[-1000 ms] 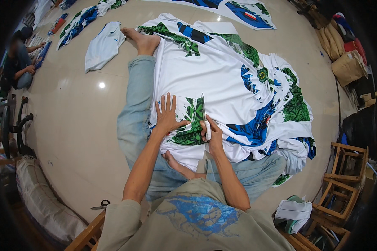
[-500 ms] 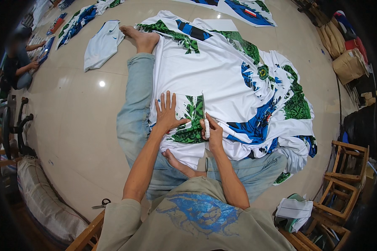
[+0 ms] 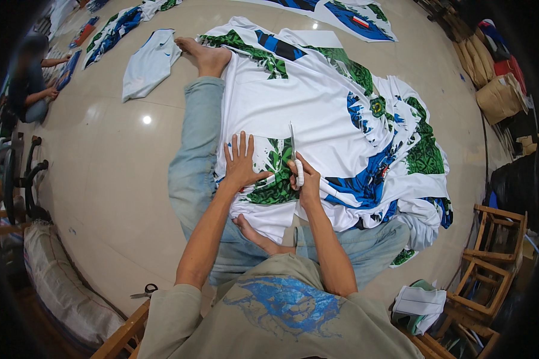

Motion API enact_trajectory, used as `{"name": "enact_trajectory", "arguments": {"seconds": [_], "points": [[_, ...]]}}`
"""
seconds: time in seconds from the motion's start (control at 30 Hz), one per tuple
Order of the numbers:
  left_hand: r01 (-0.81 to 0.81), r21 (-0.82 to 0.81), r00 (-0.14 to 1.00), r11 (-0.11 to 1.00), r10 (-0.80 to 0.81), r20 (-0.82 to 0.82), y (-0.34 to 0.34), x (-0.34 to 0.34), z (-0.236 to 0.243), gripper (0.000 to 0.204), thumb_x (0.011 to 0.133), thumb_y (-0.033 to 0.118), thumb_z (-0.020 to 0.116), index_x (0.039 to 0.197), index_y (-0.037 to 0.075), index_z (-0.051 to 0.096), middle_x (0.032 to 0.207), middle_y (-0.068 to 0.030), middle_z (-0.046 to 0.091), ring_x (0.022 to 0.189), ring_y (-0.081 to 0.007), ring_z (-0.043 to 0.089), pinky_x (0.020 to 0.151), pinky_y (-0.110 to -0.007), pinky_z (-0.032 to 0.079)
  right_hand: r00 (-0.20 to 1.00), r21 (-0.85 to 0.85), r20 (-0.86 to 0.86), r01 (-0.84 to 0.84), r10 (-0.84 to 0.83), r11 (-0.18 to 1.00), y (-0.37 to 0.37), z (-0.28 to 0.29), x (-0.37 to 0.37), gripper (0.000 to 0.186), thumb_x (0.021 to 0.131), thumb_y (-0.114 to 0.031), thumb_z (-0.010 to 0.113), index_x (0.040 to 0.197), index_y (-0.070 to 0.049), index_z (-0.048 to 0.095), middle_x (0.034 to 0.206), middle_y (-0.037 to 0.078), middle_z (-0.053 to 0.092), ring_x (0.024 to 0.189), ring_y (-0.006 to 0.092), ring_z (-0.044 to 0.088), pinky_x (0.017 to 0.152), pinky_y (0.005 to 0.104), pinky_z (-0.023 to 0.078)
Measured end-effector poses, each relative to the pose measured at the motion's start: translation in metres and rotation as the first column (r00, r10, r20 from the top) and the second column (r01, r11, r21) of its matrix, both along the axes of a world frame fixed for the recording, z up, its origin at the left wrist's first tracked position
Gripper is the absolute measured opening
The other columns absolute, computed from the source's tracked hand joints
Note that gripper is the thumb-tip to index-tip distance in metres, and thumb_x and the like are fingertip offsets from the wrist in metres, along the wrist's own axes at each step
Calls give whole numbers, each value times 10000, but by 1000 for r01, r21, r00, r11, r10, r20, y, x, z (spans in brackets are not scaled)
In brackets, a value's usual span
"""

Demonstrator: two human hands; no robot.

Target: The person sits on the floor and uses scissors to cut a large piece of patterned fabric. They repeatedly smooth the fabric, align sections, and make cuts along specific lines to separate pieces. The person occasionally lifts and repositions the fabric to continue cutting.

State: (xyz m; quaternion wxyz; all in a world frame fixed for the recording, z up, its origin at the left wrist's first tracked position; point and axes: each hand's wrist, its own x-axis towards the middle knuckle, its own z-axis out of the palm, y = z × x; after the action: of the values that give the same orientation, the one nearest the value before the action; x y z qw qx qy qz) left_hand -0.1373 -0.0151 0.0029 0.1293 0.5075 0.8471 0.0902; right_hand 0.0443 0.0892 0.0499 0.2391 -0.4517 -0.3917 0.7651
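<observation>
White fabric point(image 3: 317, 99) with green, blue and black printed patches lies spread and bunched on the floor in front of me, over and between my legs. My left hand point(image 3: 241, 166) presses flat on it with the fingers spread, beside a green printed patch point(image 3: 273, 188). In my right hand point(image 3: 306, 181) is a pair of scissors point(image 3: 298, 169) with white-wrapped handles. Their blades point away from me along the right edge of that green patch. Lower parts of the blades are partly hidden by the fingers.
Another pair of scissors point(image 3: 144, 291) with dark handles lies on the floor at the lower left. A white cut piece point(image 3: 151, 64) lies beyond my left foot. Far left, another person point(image 3: 33, 84) sits holding something. Wooden frames point(image 3: 488, 263) stand at the right, a stuffed sack point(image 3: 66, 287) at the left.
My right hand with the scissors has shifted very slightly, and more of the blades now shows above the fabric. The left hand stays pressed in the same place.
</observation>
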Motion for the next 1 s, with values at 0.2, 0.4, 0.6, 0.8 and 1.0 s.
{"name": "enact_trajectory", "arguments": {"seconds": [0.2, 0.4, 0.6, 0.8, 1.0], "points": [[-4, -7, 1000, 1000, 4, 13, 2, 2, 4, 1363, 614, 784, 685, 1541, -4, 69, 1605, -240, 3, 1476, -424, -74, 1145, -610, -66, 998, 41, 55, -40, 37, 998, 3, -4, -1, 556, 825, -177, 784, 1325, -45, 581, 682, -8, 608, 476, 58, 504, 412, 202, 367], [-8, -10, 1000, 1000, 8, 11, 0, 2, 4, 1356, 622, 771, 693, 1543, 1, 62, 1606, -237, 3, 1477, -424, -76, 1146, -609, -62, 1000, -35, -18, 9, -9, 999, 18, -2, -12, 549, 826, -149, 773, 1322, -22, 575, 710, -9, 621, 480, 59, 511, 408, 203, 370], [-6, -17, 1000, 1000, 6, 10, 2, 1, 5, 1359, 619, 774, 690, 1543, 0, 62, 1606, -239, 1, 1477, -425, -75, 1146, -609, -62, 1000, 64, 29, 1, -3, 998, 24, -9, -31, 464, 871, -102, 677, 1319, -29, 582, 759, 21, 657, 486, 69, 531, 403, 203, 373], [-9, 16, 1000, 1000, 9, 17, 0, 2, 3, 1363, 612, 775, 691, 1544, 1, 65, 1606, -238, 4, 1477, -424, -75, 1145, -610, -62, 998, 29, 23, 54, -55, 998, 25, -9, -37, 453, 874, -88, 652, 1318, -29, 583, 801, 49, 688, 464, 77, 520, 393, 204, 355], [-9, 20, 1000, 1000, 9, 20, 2, 2, 4, 1361, 607, 776, 693, 1541, -4, 83, 1606, -236, 13, 1478, -423, -75, 1147, -610, -57, 996, 28, -56, 67, -66, 997, 45, -10, -55, 488, 852, -107, 707, 1311, -3, 577, 789, 44, 679, 466, 72, 502, 394, 207, 342]]}}
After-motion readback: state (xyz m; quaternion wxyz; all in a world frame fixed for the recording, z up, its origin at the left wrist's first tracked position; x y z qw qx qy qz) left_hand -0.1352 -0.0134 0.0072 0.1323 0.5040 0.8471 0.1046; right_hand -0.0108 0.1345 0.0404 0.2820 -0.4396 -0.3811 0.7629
